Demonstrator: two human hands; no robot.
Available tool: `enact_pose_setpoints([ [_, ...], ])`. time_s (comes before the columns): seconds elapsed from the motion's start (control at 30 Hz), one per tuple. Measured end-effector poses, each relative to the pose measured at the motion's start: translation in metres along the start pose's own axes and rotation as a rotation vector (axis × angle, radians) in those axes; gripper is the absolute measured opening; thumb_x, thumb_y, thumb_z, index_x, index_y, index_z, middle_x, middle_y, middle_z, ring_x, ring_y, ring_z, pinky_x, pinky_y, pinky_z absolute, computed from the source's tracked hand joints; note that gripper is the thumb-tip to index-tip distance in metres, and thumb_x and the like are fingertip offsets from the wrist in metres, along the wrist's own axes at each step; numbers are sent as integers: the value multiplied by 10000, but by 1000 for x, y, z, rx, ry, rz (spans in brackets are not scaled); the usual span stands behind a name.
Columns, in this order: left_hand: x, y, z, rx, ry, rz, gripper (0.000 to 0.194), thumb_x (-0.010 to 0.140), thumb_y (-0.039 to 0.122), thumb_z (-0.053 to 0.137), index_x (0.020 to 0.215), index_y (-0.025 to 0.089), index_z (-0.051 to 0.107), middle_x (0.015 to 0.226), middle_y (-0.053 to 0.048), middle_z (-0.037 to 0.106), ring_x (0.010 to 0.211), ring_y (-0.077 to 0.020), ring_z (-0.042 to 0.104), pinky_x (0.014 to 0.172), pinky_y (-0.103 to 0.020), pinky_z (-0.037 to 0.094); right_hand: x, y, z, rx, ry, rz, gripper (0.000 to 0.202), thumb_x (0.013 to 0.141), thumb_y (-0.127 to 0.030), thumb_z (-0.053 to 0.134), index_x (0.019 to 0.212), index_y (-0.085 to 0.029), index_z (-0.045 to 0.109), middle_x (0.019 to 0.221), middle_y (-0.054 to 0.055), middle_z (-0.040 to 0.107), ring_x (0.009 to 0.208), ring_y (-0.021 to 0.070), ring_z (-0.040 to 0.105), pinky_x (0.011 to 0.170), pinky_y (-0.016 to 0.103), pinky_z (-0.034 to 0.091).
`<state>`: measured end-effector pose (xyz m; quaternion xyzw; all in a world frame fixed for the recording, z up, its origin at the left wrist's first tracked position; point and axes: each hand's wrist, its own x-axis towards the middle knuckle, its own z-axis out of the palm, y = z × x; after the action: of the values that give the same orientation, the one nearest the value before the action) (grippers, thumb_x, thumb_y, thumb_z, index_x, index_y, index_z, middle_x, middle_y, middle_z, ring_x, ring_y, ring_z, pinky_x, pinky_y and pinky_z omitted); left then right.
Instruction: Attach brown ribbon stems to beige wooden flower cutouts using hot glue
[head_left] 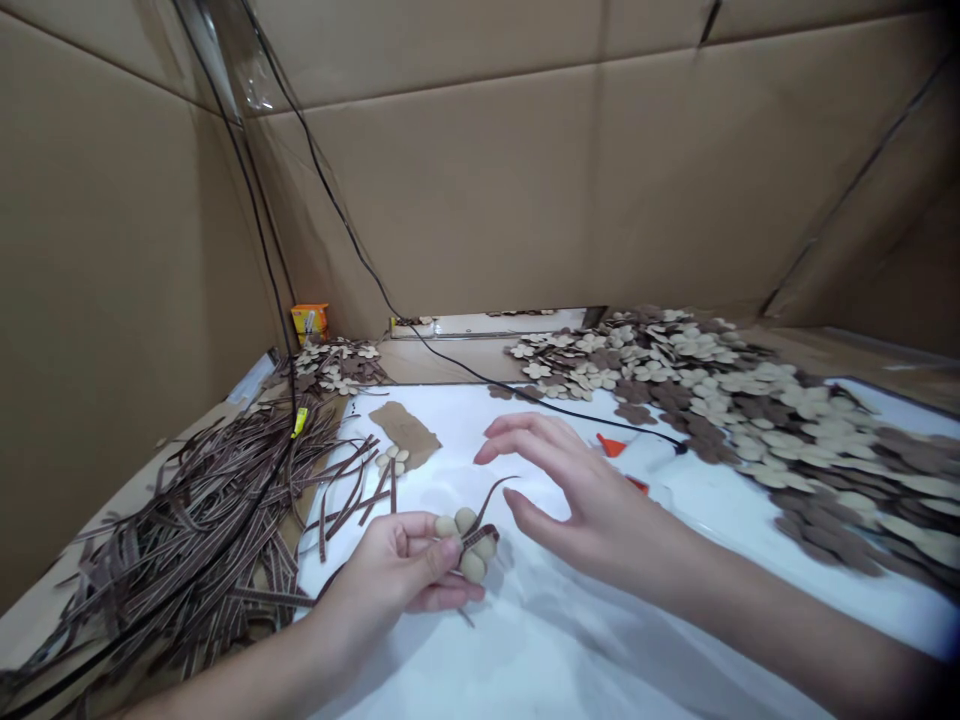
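Pinched in my left hand [409, 565] is a cream flower cutout [472, 568] with rounded petals. A brown stitched ribbon strip [480, 538] lies across its middle under my thumb, one thin end curling up to the right. My right hand [551, 480] hovers just right of the flower, thumb and fingers apart, with nothing between them. The ribbon's free tip ends close to my right thumb. Part of the flower is hidden by my left fingers.
Brown ribbon strips [225, 530] pile up on the left. Cream and brown flower cutouts [735, 400] heap on the right. A cardboard scrap [406, 435], an orange piece [611, 446] and a black cable [480, 375] lie on the white surface [600, 640]. Cardboard walls [465, 200] surround it.
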<state>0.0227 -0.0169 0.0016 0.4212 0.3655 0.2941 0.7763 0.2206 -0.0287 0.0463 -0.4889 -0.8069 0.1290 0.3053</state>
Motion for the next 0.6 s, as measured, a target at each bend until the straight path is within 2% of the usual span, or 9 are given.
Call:
enact_pose_setpoints([
  [0.1,1,0,1,-15,-9,3,301,639,355,776,771,108,667,741,-50,690,672,-144,680,717,-241,542,-2,-1,5,-86,16,-172,229,771,-116,511,934,-245,607,1167,74,483,1177,237,353,956,416,356],
  [0.23,0,1,2,0,10,-10,321,620,359,786,781,109,667,731,-50,689,672,-152,682,698,-240,537,-4,-1,13,-131,-14,-289,139,824,-195,546,878,-260,657,1157,71,507,1180,258,327,965,467,344],
  [0.37,-1,1,4,22,39,-24,371,582,368,805,799,103,663,731,-69,694,671,-174,682,714,-280,534,-4,0,17,-168,4,-325,134,828,-177,561,860,-263,660,1133,62,535,1141,259,363,993,567,261],
  [0.6,0,1,4,23,23,-32,392,568,383,809,787,104,643,758,-93,704,681,-201,688,753,-330,525,-5,1,20,-160,14,-315,98,850,-218,564,817,-257,648,1086,46,560,1108,231,400,1015,591,196],
])
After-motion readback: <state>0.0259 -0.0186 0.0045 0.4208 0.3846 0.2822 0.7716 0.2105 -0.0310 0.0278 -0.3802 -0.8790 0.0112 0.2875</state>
